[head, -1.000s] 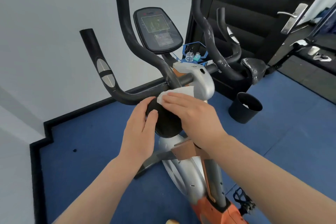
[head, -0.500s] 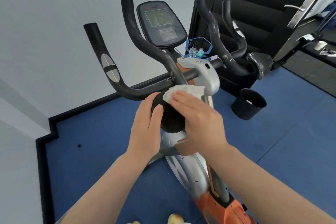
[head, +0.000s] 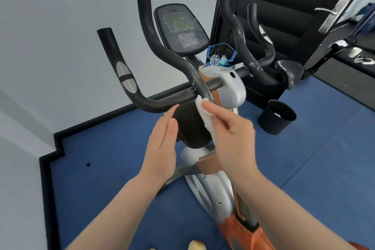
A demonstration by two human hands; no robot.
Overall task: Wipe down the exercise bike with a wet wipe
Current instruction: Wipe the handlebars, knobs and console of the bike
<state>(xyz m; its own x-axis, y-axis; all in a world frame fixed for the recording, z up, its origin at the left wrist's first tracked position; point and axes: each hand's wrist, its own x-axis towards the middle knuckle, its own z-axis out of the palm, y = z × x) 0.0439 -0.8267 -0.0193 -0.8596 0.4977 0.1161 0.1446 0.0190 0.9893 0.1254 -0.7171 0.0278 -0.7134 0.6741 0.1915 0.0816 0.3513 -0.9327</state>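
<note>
Black elbow pad [head: 190, 126] sits between both hands, long axis running away from the body. Wet wipe [head: 205, 113] is pinched by right hand [head: 233, 130] at pad's right edge; left hand [head: 162, 144], fingers straight, braces its left edge.

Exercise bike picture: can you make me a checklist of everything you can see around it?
Surface: blue floor, black border along the grey wall.
Job's things: exercise bike; wet wipe on the black elbow pad.
Clutter: black bin with something white inside; small bottles in a blue holder.
Grippers: right hand pinches the wipe; left hand rests flat against the pad's edge.
Cables: nothing seen.
Surroundings: display console, black door with metal handle.
</note>
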